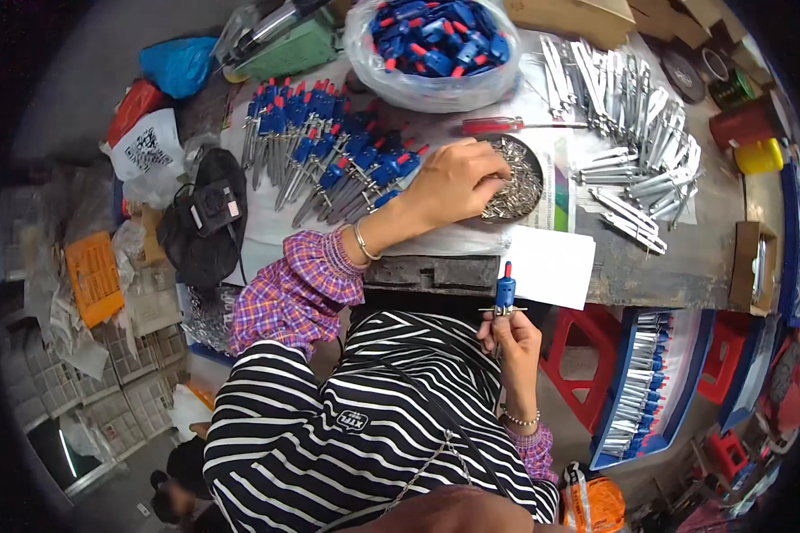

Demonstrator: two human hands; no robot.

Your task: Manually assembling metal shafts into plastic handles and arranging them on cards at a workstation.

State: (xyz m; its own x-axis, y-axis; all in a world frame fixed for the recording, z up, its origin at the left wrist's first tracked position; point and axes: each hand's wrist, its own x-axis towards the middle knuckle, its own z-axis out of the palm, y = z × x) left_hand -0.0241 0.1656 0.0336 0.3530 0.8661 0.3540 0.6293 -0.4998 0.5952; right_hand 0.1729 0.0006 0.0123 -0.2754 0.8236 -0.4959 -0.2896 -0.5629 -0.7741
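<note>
My left hand (465, 184) reaches over a round dark dish (540, 192) of small metal pins (517, 174), fingers curled together at its left side. Whatever lies between those fingertips is hidden. Below the table's front edge, my right hand (514, 345) grips a blue plastic part (505, 291) with a red tip, held upright. A thin metal crosspiece sits at its lower end. Left of the dish lie several finished-looking pieces (324, 160) with blue bodies, red tips and long metal blades. A clear bag (357, 67) behind holds many loose blue parts with red tips.
A red-handled screwdriver (498, 125) lies behind the dish. Slim metal pieces (653, 160) are heaped at the right. White paper (551, 266) overlaps the table's front edge. A black pouch (212, 218) sits at the left; a blue tray (615, 426) of assembled pieces and a red stool (582, 369) stand lower right.
</note>
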